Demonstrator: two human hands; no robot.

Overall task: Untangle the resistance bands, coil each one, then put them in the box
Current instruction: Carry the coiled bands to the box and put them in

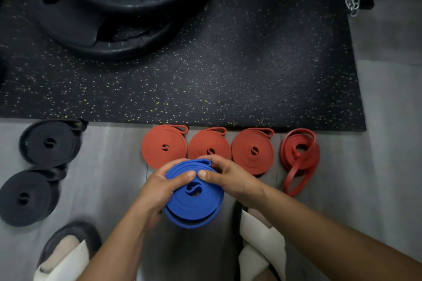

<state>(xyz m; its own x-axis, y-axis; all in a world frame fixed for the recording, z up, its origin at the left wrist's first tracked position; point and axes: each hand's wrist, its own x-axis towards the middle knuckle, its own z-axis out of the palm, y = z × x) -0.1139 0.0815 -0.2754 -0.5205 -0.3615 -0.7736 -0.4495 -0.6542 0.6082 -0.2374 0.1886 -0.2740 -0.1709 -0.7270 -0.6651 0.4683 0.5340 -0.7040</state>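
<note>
Rubber mat (228,64): we are looking down on a dark speckled mat that is filling the upper half of the view, with black weight plates (118,7) stacked at its far left corner.

Floor (109,166): we are crouching over grey flooring where the finished coils are lying along the mat's near edge.

Black coils (49,142): two wound black bands are resting well apart from our hands, on the left, one nearer us than the other.

Red coils (164,146): three neat red coils are sitting side by side just beyond our hands; a fourth, darker red band (299,155) at the right end is loosening, a loop trailing toward us.

Blue band (194,194): we are holding it above the floor between both hands, wound almost to its end.

Left hand (157,189): its fingers are curling round the coil's left edge, thumb pressing on top.

Right hand (228,178): its fingers are pinching the outer turn at the far side, thumb meeting the left thumb.

Step in hand: we are judging this the close of coiling the blue band.

Next move: it is likely calling for tucking the free end, setting the coil down flat, then rewinding the loose red one. No box is showing in view.
</note>
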